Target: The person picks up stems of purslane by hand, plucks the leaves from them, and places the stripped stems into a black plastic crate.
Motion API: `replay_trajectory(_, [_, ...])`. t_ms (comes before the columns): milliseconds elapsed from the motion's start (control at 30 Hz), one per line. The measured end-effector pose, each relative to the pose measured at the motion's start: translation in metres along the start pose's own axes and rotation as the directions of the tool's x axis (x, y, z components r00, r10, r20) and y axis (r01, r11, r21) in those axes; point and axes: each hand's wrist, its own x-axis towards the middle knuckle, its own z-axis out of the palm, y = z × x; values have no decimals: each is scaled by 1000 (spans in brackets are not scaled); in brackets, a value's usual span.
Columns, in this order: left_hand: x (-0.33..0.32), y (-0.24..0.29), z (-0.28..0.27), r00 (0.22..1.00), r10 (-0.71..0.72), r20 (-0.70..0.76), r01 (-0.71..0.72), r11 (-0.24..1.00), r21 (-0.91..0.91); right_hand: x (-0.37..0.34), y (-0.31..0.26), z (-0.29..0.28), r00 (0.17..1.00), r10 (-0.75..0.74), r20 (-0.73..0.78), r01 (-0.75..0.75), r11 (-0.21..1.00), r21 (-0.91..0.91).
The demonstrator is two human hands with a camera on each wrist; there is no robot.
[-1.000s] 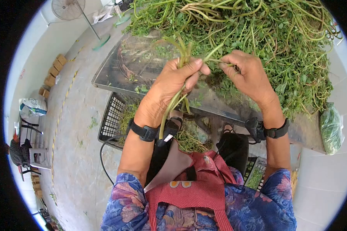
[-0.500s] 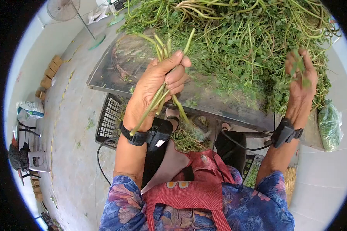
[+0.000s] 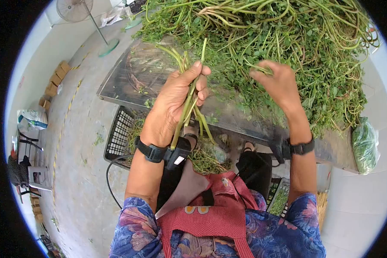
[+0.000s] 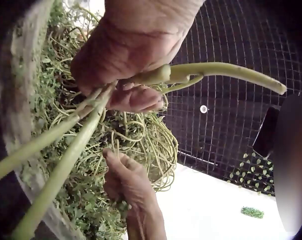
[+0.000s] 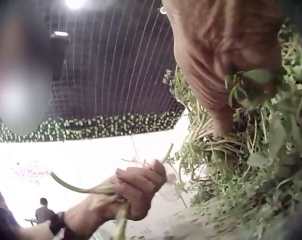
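My left hand point(image 3: 172, 94) grips a small bunch of thick green stems point(image 3: 177, 129) above the table's near edge. Their cut ends stick out on both sides of the fist, and the left wrist view shows the stems point(image 4: 63, 167) bare of leaves. To the right, my right hand point(image 3: 281, 84) pinches a thin green stem point(image 3: 262, 69) between thumb and fingers, in front of the heap. Small leaves point(image 5: 241, 89) show at its palm in the right wrist view. A large heap of leafy greens point(image 3: 262, 38) with long stems covers the table's far and right side.
Dark table point(image 3: 129, 81) in front of me. Below it stands a black crate point(image 3: 118, 133) with stems, beside stems on the floor point(image 3: 208, 159). A green-filled plastic bag point(image 3: 364, 146) lies at the table's right end. A standing fan point(image 3: 109, 47) is far left.
The right hand swung out right over the heap with leafy bits, then came back nearer the left hand, now pinching a thin stem. The left hand keeps its bunch, slightly lower than at first.
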Motion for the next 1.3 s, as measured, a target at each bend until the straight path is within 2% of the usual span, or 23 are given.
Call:
replay_trajectory(33, [1, 0, -3, 1000, 4, 1, -4, 1000, -1, 10, -1, 8, 1000, -4, -1, 4, 1000, -1])
replay_trajectory(100, [5, 0, -8, 1000, 12, 22, -12, 999, -34, 35, 6, 30, 995, 88, 44, -76, 974, -216])
replay_trajectory(133, [7, -1, -12, 997, 38, 63, -35, 998, -52, 45, 7, 39, 996, 78, 40, -67, 973, -219])
replay_trajectory(200, [5, 1, -10, 997, 58, 45, -56, 998, -40, 63, 10, 57, 941, 326, 91, -296, 923, -245])
replay_trajectory(233, [4, 1, -9, 997, 66, 27, -65, 998, -25, 72, 13, 65, 944, 317, 90, -288, 925, -247])
replay_trajectory(300, [2, 3, -7, 997, 70, 10, -70, 997, -19, 85, 19, 78, 891, 432, 141, -373, 873, -313])
replay_trajectory(333, [1, 3, -7, 998, 65, 14, -64, 997, -47, 88, 21, 83, 891, 422, 168, -363, 884, -295])
replay_trajectory(433, [4, 4, -10, 999, 50, 14, -49, 995, -90, 86, 24, 91, 889, 444, 111, -404, 876, -265])
replay_trajectory(500, [4, 5, -14, 999, 43, 4, -42, 994, -105, 83, 23, 88, 889, 430, 157, -387, 889, -244])
replay_trajectory(567, [5, 5, -17, 999, 37, 18, -35, 994, -105, 73, 20, 83, 963, 238, 123, -214, 960, -181])
replay_trajectory(633, [5, 6, -17, 999, 37, 13, -36, 994, -101, 64, 14, 71, 977, 175, 119, -149, 968, -199])
replay_trajectory(700, [6, 6, -16, 999, 33, 10, -32, 995, -96, 57, 13, 61, 991, 57, 119, -40, 988, -147])
replay_trajectory(733, [7, 5, -16, 999, 34, -8, -34, 997, -76, 54, 21, 61, 997, -45, 61, 53, 988, -143])
replay_trajectory(833, [10, 1, -16, 999, 33, -33, -34, 999, -33, 47, 22, 48, 994, -40, 104, 44, 998, -38])
replay_trajectory(867, [12, 1, -16, 998, 33, -46, -33, 999, -12, 45, 21, 46, 991, -97, 93, 98, 995, -11])
replay_trajectory(900, [12, 0, -16, 998, 33, -44, -34, 999, -8, 41, 20, 45, 991, -96, 89, 98, 995, -9])
replay_trajectory(1000, [14, -3, -14, 999, 37, -35, -37, 999, -9, 37, 19, 45, 995, -7, 103, 23, 988, -155])
replay_trajectory(1133, [13, -4, -12, 999, 28, -26, -28, 999, -16, 35, 31, 50, 997, -16, 81, 22, 997, -77])
replay_trajectory(1200, [12, -3, -12, 1000, 15, -23, -16, 1000, -23, 26, 23, 48, 987, -59, -151, 31, 984, -177])
replay_trajectory(1233, [11, -2, -12, 1000, 16, -22, -17, 999, -27, 22, 18, 47, 987, -60, -149, 33, 983, -178])
replay_trajectory(1300, [11, -2, -16, 1000, 13, -25, -13, 999, -31, 13, 9, 47, 951, -161, -264, 112, 975, -192])
